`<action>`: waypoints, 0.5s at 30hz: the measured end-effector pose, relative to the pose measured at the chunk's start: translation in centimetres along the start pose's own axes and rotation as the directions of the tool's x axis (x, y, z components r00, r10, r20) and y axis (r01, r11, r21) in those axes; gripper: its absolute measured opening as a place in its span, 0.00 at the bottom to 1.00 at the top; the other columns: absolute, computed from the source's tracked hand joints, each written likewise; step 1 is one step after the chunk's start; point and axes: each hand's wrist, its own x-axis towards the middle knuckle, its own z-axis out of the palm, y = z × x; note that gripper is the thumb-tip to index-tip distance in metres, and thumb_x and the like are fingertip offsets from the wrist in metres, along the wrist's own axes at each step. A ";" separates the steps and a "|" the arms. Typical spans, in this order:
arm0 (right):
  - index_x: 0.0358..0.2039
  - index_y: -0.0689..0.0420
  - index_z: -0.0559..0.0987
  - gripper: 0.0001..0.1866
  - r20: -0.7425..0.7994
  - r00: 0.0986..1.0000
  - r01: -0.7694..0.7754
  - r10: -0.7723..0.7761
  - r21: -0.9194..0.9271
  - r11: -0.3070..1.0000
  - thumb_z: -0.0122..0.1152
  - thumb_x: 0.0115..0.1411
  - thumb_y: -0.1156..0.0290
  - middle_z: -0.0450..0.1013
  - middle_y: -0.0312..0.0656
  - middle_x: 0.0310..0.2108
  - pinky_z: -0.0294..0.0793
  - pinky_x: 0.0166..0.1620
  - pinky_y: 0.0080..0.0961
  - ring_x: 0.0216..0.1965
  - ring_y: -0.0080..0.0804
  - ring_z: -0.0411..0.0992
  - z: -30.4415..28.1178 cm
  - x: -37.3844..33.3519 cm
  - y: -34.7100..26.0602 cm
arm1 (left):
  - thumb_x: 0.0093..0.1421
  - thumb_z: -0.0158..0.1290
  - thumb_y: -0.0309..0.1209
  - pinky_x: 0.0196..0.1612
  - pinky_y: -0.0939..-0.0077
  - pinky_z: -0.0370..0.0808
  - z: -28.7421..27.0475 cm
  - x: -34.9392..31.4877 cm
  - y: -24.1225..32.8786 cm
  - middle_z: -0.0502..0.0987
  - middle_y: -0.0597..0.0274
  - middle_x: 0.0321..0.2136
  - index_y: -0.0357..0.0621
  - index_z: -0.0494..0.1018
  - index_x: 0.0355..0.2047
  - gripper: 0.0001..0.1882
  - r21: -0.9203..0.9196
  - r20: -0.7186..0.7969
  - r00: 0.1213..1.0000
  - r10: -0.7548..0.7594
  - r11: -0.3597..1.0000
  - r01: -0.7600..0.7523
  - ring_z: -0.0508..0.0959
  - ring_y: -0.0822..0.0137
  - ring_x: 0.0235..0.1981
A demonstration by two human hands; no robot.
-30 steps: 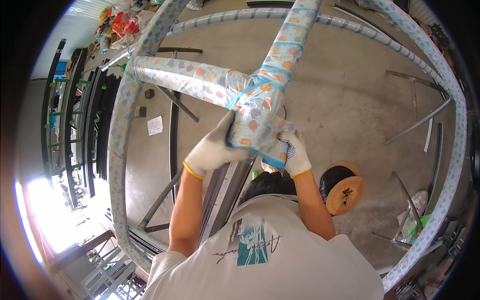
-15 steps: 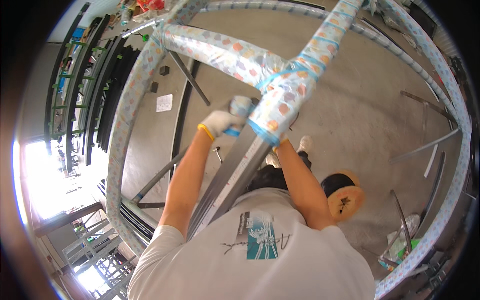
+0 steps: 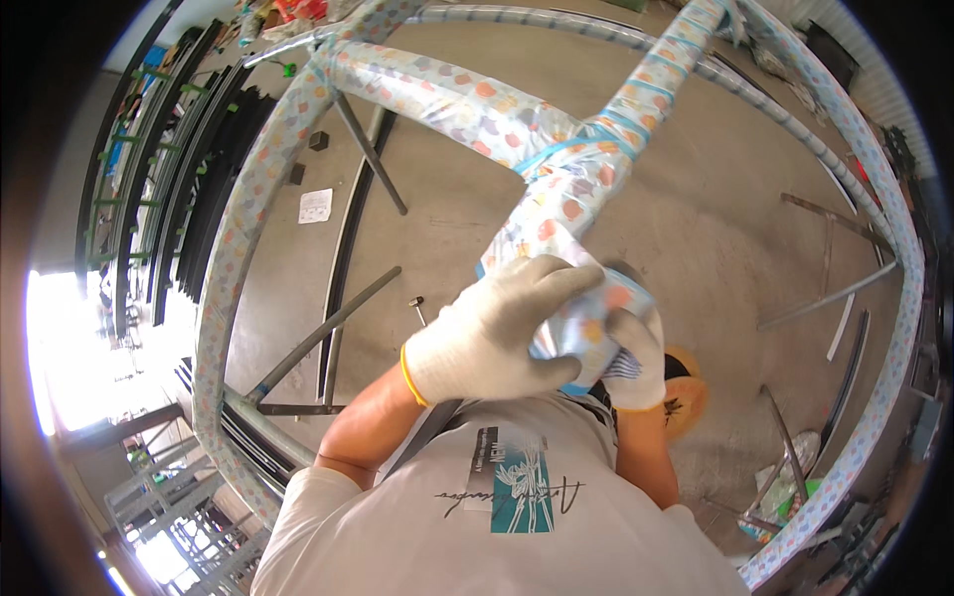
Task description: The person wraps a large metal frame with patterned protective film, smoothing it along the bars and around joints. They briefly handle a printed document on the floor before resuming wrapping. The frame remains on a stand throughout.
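Note:
A wide metal beam, wrapped in film with a fruit-like print (image 3: 571,194), slants toward me, its near end bare grey metal. Off the wrapped end, loose film leads to a roll of printed wrapping film (image 3: 586,333). My left hand (image 3: 487,333), in a white knit glove with a yellow cuff, lies across the beam, its thumb and forefinger spanning the roll's near side. On the roll's far right side, my right hand (image 3: 638,358), gloved too, has its fingers curled round it. The hands partly hide the roll and the beam beneath.
A large curved frame (image 3: 224,268), film-wrapped, surrounds me, with a wrapped crossbar (image 3: 447,94) ahead. Thin metal legs (image 3: 328,333) reach out at left. On the floor lie a hammer (image 3: 417,306), a paper sheet (image 3: 316,206) and a wooden spool (image 3: 686,397). Dark bars (image 3: 189,169) are stacked far left.
The film roll has gone from the beam's left side over its top to the right, carried by my left hand. My right hand has come from behind the beam onto the roll.

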 end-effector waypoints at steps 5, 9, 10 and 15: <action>0.67 0.64 0.74 0.32 -0.096 0.949 -0.246 0.301 0.370 0.896 0.62 0.64 0.66 0.79 0.51 0.61 0.74 0.70 0.48 0.66 0.47 0.75 -10.0 2.7 9.3 | 0.66 0.61 0.44 0.57 0.60 0.81 0.9 -0.1 -13.6 0.84 0.45 0.56 0.41 0.81 0.63 0.29 0.042 -0.285 0.778 -0.560 0.804 0.593 0.85 0.55 0.51; 0.68 0.56 0.75 0.23 -0.093 0.877 -0.363 0.472 0.515 0.777 0.58 0.75 0.67 0.77 0.51 0.63 0.75 0.68 0.43 0.63 0.46 0.76 -9.2 10.0 22.6 | 0.70 0.57 0.51 0.55 0.63 0.82 4.4 -2.2 -22.3 0.88 0.49 0.49 0.39 0.81 0.61 0.31 0.056 0.138 0.664 -0.735 0.675 0.736 0.88 0.59 0.46; 0.68 0.57 0.74 0.23 -0.030 0.898 -0.374 0.440 0.477 0.796 0.58 0.76 0.66 0.78 0.50 0.61 0.76 0.66 0.41 0.60 0.43 0.77 -9.1 10.9 23.2 | 0.69 0.58 0.51 0.54 0.64 0.82 4.4 -3.0 -23.2 0.88 0.49 0.47 0.39 0.80 0.62 0.31 0.023 0.207 0.727 -0.655 0.746 0.666 0.88 0.60 0.45; 0.68 0.62 0.73 0.24 -0.174 0.970 -0.226 0.167 -0.415 0.881 0.63 0.75 0.68 0.80 0.44 0.53 0.81 0.55 0.31 0.49 0.33 0.80 -5.8 7.4 13.6 | 0.62 0.67 0.39 0.55 0.65 0.83 -4.3 -6.3 -18.9 0.87 0.52 0.50 0.40 0.79 0.64 0.31 -0.199 0.236 0.667 -0.707 0.636 0.745 0.87 0.61 0.52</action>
